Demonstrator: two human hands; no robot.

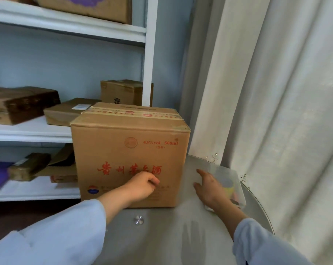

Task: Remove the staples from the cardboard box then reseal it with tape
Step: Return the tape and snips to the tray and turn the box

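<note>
Head view: the cardboard box (130, 155) stands upright at centre frame on the round grey table (162, 236), its printed front face toward me and its taped top seam running left to right across the frame. It looks a little taller than wide, so I take its long axis as vertical. No staples visible from here; they may sit on a hidden face or underneath. My left hand (142, 185) rests against the lower front face, fingers curled loosely inward, pinching nothing that I can make out. My right hand (207, 186), lower right of centre, is spread flat with fingers extended, hovering at the near edge of a clear plastic tray (238, 196) just right of the box; whether it touches the tray I cannot tell. A yellowish tape roll (228, 186) lies in that tray. Judgement: the print reads 500 ml spirits, so if full this box is heavy and the contents breakable; the walls look stiff and smooth, fairly slick. Best hold is two hands low on opposite sides or under the bottom edges, tipping it slowly. Shelves (66, 131) with other cartons fill the left of the frame, a pale curtain (276, 92) the right.
</note>
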